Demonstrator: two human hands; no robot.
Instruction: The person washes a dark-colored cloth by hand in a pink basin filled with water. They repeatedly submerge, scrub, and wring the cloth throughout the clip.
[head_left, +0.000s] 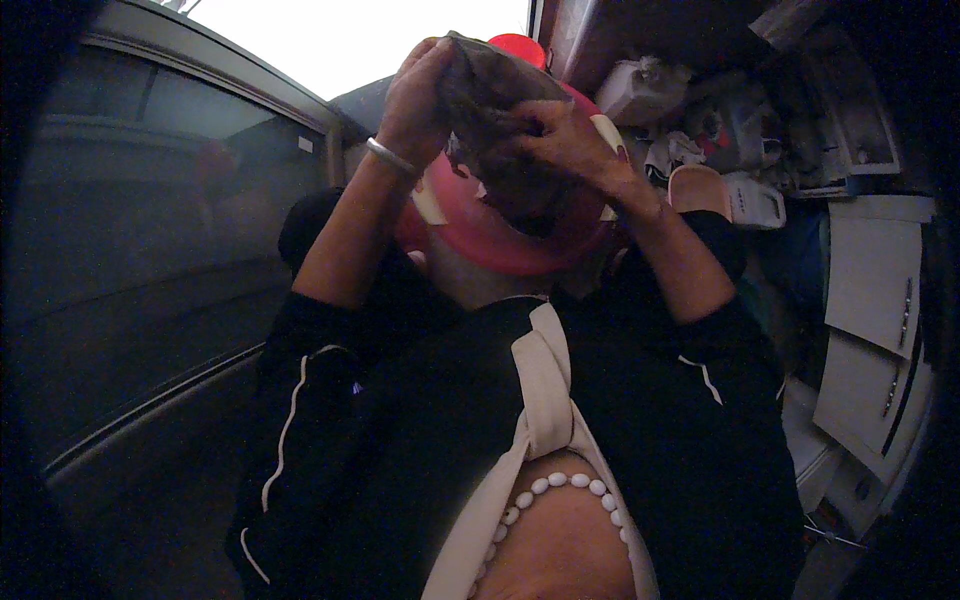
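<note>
A dark, wrinkled cloth (484, 112) is held up above a pink basin (487, 251). My left hand (420, 97), with a silver bangle at the wrist, grips the cloth's upper left edge. Lower and to the right, my right hand (566, 142) has its fingers bent into the fabric. The cloth's lower part hangs over the basin and blends into shadow, so its end and the basin's contents are hard to make out. Pale patches mark the basin's side.
A bright red round object (519, 51) stands behind the basin. Along my left runs a framed glass pane (187, 195). To the right are a white container (641, 90), a pinkish rounded item (699, 191), a white plastic piece with a handle hole (756, 202) and pale cabinet fronts (870, 277).
</note>
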